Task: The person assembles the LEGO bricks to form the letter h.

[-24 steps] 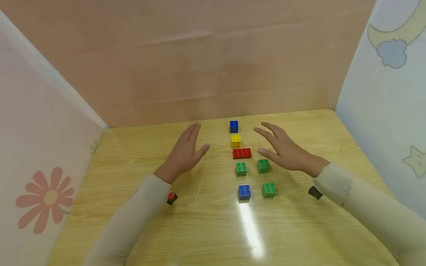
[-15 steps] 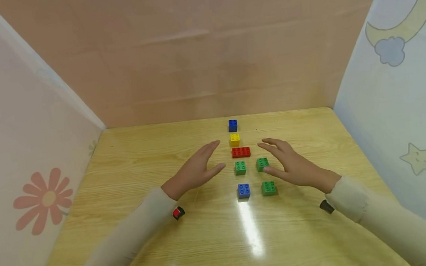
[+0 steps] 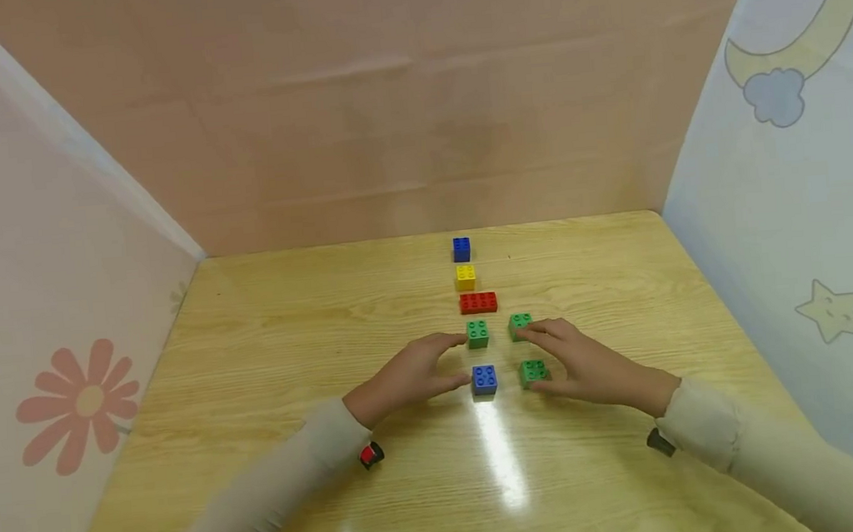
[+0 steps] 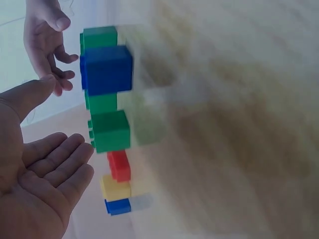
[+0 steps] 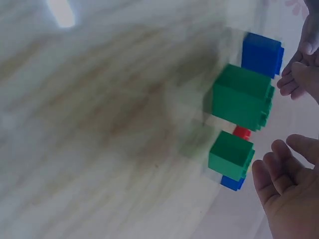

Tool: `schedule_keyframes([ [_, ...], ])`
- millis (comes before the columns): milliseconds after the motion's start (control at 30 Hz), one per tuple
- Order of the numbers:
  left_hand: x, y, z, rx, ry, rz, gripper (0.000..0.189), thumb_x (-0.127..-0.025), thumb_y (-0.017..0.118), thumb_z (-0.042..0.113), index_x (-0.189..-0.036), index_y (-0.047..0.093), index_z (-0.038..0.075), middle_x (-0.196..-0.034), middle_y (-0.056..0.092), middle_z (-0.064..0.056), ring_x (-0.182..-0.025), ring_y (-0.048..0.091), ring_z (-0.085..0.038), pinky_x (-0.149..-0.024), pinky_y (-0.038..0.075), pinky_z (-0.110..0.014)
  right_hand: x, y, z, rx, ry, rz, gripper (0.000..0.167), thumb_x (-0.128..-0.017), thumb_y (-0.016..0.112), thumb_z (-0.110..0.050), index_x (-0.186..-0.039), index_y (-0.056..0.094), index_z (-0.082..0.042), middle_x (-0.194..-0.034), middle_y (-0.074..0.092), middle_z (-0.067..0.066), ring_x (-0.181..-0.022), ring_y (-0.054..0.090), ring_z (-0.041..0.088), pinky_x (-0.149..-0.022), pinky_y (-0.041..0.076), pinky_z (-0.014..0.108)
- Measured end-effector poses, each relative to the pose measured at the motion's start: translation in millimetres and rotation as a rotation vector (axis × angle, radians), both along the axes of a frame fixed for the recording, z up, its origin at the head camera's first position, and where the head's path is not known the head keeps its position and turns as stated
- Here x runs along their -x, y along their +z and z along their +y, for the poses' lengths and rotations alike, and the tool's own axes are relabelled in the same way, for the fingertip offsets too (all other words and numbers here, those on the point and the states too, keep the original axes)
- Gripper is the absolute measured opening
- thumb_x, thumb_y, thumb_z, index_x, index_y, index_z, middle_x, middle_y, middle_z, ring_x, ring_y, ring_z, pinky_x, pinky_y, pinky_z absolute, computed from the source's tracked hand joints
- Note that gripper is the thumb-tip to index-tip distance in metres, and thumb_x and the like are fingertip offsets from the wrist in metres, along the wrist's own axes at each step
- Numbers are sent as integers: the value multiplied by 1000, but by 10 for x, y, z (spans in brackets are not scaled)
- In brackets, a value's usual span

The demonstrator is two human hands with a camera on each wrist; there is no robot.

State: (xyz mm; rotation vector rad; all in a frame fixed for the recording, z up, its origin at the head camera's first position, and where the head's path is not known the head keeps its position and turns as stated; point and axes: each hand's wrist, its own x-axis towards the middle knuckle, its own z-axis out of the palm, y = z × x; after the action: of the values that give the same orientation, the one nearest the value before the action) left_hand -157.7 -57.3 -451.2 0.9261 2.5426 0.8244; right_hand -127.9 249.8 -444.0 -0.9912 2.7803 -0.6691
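Three square green plastic bricks, two square blue bricks, one square yellow brick, one oblong red brick, left hand and right hand near green ones, fingers loosely extended

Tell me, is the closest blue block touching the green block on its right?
Apart. The head view shows it: a strip of bare table lies between the blue block and the green block.

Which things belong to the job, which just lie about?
Likely job things:
left hand
right hand
front blue brick
left green brick
right rear green brick
right front green brick

Probably lying about, behind:
red brick
yellow brick
rear blue brick
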Motion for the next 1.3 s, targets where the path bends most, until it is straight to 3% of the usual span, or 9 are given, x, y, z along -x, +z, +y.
schedule_keyframes([
  [233,-84,-82,104,2,-38,-7,63,-90,70,40,-142,50,10,-137,55,-1,-127,50,-17,-105,42,-34,-45,-59,6,-14,8,-9,80,-85,73,-47,-149,39,-13,-142,45,5,-128,43,25,-100,45,46],
  [467,-125,-124,163,9,-35,-7,62,-91,69,40,-142,50,11,-135,57,1,-126,51,-16,-104,42,-34,-72,-110,27,-39,-5,-11,78,-85,74,-45,-147,43,-9,-135,51,5,-123,48,23,-98,46,45],
  [700,-134,-148,192,30,-18,-29,58,-91,69,37,-140,52,11,-134,58,2,-124,53,-14,-102,44,-32,-89,-145,48,-42,-14,7,66,-86,76,-35,-141,51,-8,-129,57,3,-119,52,22,-97,47,43],
  [1300,-130,-188,235,-20,-9,-42,44,-90,72,30,-127,60,11,-124,63,3,-112,59,-8,-95,48,-25,-85,-88,43,-5,-56,-9,38,-87,76,-27,-121,63,-16,-115,63,-7,-103,60,15,-88,52,38],
])
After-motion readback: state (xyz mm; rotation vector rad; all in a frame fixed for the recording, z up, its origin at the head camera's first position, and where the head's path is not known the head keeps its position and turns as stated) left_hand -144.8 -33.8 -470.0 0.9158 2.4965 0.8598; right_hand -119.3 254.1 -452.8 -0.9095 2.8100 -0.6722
